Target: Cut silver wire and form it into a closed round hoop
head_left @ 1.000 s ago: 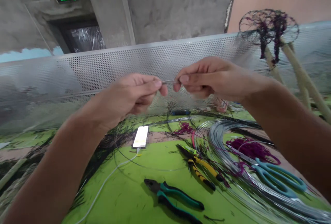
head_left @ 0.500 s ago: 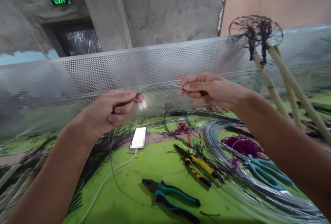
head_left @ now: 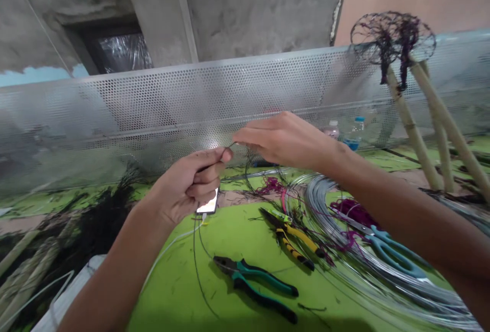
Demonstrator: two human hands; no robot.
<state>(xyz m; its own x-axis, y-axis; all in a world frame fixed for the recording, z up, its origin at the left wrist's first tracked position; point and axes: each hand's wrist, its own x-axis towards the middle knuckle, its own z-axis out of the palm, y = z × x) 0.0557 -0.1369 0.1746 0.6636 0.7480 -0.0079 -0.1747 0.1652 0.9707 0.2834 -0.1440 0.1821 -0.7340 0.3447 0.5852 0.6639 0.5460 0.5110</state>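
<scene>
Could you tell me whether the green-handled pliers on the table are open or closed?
Slightly open: the green-handled pliers lie flat on the table with their handles spread apart.

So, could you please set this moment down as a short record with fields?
left hand: pinches a thin wire, fingers closed
right hand: pinches the same wire close by
wire below: hangs in a dark loop
table: green surface
tools: teal-handled pliers, yellow-handled pliers, teal scissors
stock: coil of grey wire
phone: partly behind the left hand
</scene>
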